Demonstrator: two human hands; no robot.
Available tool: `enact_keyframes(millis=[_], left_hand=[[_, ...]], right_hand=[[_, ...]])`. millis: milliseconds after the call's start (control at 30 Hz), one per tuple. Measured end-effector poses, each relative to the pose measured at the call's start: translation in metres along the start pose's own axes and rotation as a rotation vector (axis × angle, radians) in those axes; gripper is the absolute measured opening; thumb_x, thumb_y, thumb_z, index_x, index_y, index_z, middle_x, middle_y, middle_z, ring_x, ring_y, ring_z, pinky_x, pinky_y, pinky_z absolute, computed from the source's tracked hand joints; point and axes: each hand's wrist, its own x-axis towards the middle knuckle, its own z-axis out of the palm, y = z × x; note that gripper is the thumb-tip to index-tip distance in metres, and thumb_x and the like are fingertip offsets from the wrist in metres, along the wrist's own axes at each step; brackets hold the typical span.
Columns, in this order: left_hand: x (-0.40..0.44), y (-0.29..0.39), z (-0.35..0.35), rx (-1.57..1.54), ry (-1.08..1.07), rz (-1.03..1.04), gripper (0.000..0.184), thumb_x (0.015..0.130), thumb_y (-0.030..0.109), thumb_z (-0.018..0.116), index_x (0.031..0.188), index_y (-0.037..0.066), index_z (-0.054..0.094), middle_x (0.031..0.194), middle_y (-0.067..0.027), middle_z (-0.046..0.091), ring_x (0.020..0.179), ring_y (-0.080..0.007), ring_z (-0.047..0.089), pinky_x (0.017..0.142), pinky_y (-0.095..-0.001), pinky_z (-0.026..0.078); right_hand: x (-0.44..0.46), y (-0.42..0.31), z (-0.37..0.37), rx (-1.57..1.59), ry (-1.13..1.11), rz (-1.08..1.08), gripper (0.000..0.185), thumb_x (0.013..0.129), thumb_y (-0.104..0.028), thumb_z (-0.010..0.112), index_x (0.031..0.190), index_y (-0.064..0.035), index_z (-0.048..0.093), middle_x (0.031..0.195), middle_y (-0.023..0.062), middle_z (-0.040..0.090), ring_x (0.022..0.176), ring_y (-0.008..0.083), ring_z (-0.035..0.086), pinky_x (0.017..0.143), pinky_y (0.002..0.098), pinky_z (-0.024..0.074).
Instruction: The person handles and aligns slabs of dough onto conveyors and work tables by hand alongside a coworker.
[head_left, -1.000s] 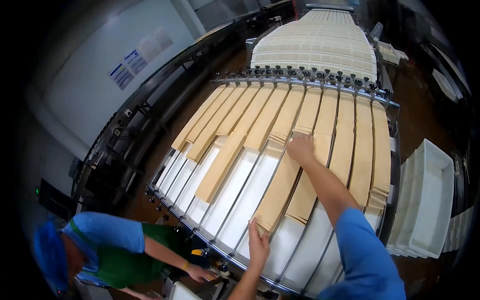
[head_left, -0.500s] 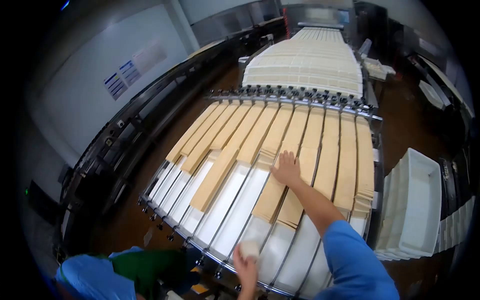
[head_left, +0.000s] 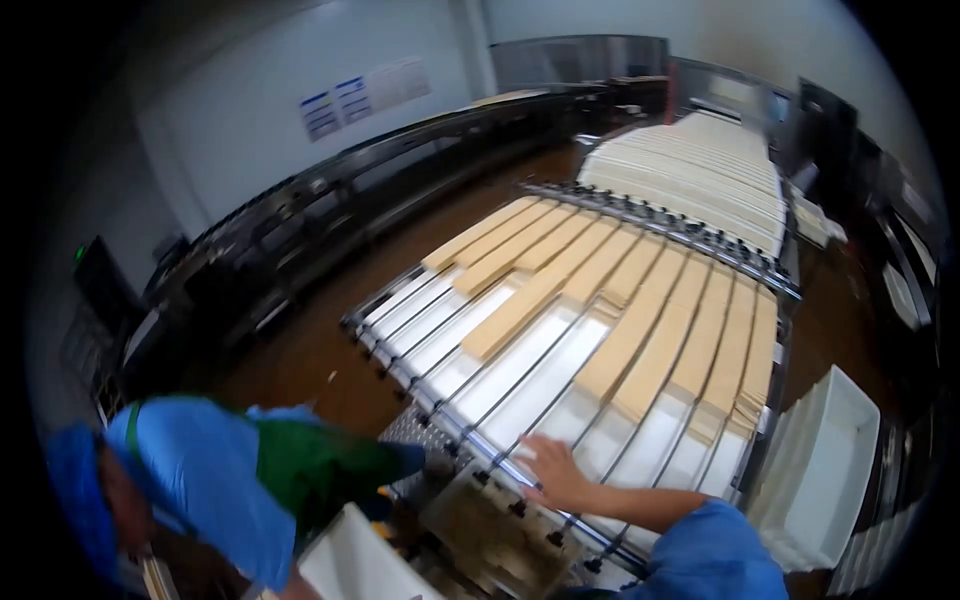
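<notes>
My right hand (head_left: 555, 474), lower centre, has fingers apart, seemingly between grasps. Grasping the tan stacks (head_left: 637, 322) needs an upward reach.

Right hand (head_left: 562, 478): held palm down, fingers (head_left: 533, 446) loosely spread, thumb (head_left: 532, 494) set apart
Right forearm (head_left: 650, 508): bared, extended leftward across the view
Right upper arm (head_left: 722, 560): covered by a blue sleeve

A pale wall (head_left: 245, 115) bears printed notices (head_left: 352, 102) at eleven o'clock, and brown floor (head_left: 335, 335) shows at nine and three o'clock.
</notes>
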Motion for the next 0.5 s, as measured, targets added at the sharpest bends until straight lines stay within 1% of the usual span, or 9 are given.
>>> enact_keyframes(millis=[33, 100, 133, 200, 233, 300, 400, 467, 500], left_hand=[[0.001, -0.016, -0.012, 0.024, 0.040, 0.046, 0.035, 0.090, 0.014, 0.060, 0.120, 0.000, 0.048, 0.094, -0.0105, 0.052, 0.086, -0.0213, 0.049, 0.081, -0.0355, 0.044], [-0.015, -0.055, -0.041, 0.098, 0.146, 0.105, 0.034, 0.091, 0.013, 0.060, 0.120, 0.000, 0.050, 0.097, -0.0120, 0.054, 0.090, -0.0219, 0.051, 0.084, -0.0353, 0.044], [-0.022, -0.054, -0.053, 0.024, 0.216, 0.006, 0.037, 0.090, 0.017, 0.060, 0.122, 0.001, 0.050, 0.113, -0.0202, 0.053, 0.103, -0.0296, 0.052, 0.091, -0.0400, 0.043], [-0.024, -0.048, -0.076, -0.213, 0.406, 0.030, 0.025, 0.090, 0.001, 0.052, 0.114, -0.003, 0.049, 0.088, -0.0049, 0.052, 0.074, -0.0110, 0.048, 0.068, -0.0262, 0.044], [-0.031, -0.048, -0.094, -0.191, 0.457, -0.025, 0.025, 0.090, 0.005, 0.056, 0.114, -0.003, 0.053, 0.091, -0.0048, 0.056, 0.079, -0.0113, 0.051, 0.074, -0.0239, 0.045], [-0.028, -0.070, -0.123, -0.208, 0.608, 0.034, 0.030, 0.089, 0.004, 0.058, 0.117, -0.003, 0.050, 0.098, -0.0070, 0.054, 0.087, -0.0129, 0.051, 0.077, -0.0248, 0.045], [-0.034, -0.135, -0.178, 0.063, 0.752, -0.118, 0.050, 0.086, 0.012, 0.064, 0.127, -0.004, 0.041, 0.119, -0.0199, 0.048, 0.110, -0.0291, 0.049, 0.092, -0.0380, 0.041], [-0.041, -0.182, -0.211, 0.420, 0.777, -0.235, 0.065, 0.080, 0.017, 0.070, 0.131, -0.005, 0.035, 0.128, -0.0270, 0.041, 0.122, -0.0396, 0.038, 0.100, -0.0459, 0.032], [-0.043, -0.203, -0.222, 0.413, 0.759, -0.385, 0.077, 0.074, 0.021, 0.075, 0.133, -0.005, 0.032, 0.128, -0.0296, 0.037, 0.122, -0.0447, 0.033, 0.102, -0.0489, 0.028]], right_hand=[[-0.006, -0.030, 0.005, 0.024, -0.034, -0.038, 0.051, 0.084, -0.036, 0.059, 0.126, -0.0079, 0.050, 0.140, 0.0195, 0.038, 0.128, 0.0376, 0.032, 0.100, 0.0494, 0.0274], [-0.017, -0.088, 0.021, 0.200, -0.102, -0.262, 0.053, 0.078, -0.033, 0.064, 0.124, -0.0097, 0.052, 0.139, 0.0143, 0.040, 0.125, 0.0336, 0.037, 0.097, 0.0485, 0.0286], [-0.019, -0.113, 0.029, 0.262, -0.160, -0.325, 0.053, 0.078, -0.033, 0.064, 0.124, -0.0097, 0.052, 0.139, 0.0143, 0.040, 0.125, 0.0336, 0.037, 0.097, 0.0485, 0.0286], [-0.031, -0.160, 0.046, 0.357, -0.275, -0.424, 0.050, 0.080, -0.036, 0.062, 0.123, -0.0135, 0.053, 0.140, 0.0114, 0.040, 0.125, 0.0293, 0.038, 0.098, 0.0488, 0.0267], [-0.033, -0.181, 0.055, 0.381, -0.296, -0.489, 0.050, 0.078, -0.036, 0.063, 0.122, -0.0127, 0.054, 0.139, 0.0112, 0.042, 0.125, 0.0299, 0.038, 0.097, 0.0476, 0.0275], [-0.033, -0.222, 0.069, 0.442, -0.360, -0.562, 0.049, 0.077, -0.035, 0.064, 0.120, -0.0118, 0.055, 0.135, 0.0125, 0.044, 0.124, 0.0318, 0.038, 0.096, 0.0468, 0.0280], [-0.033, -0.281, 0.096, 0.515, -0.406, -0.677, 0.048, 0.075, -0.031, 0.065, 0.118, -0.0099, 0.056, 0.134, 0.0133, 0.045, 0.123, 0.0329, 0.037, 0.096, 0.0462, 0.0277], [-0.027, -0.322, 0.109, 0.581, -0.415, -0.739, 0.048, 0.073, -0.023, 0.067, 0.116, -0.0073, 0.056, 0.133, 0.0140, 0.045, 0.122, 0.0333, 0.038, 0.095, 0.0463, 0.0277], [-0.027, -0.340, 0.122, 0.598, -0.419, -0.748, 0.047, 0.073, -0.022, 0.067, 0.116, -0.0073, 0.056, 0.133, 0.0145, 0.045, 0.123, 0.0338, 0.037, 0.095, 0.0462, 0.0283]])
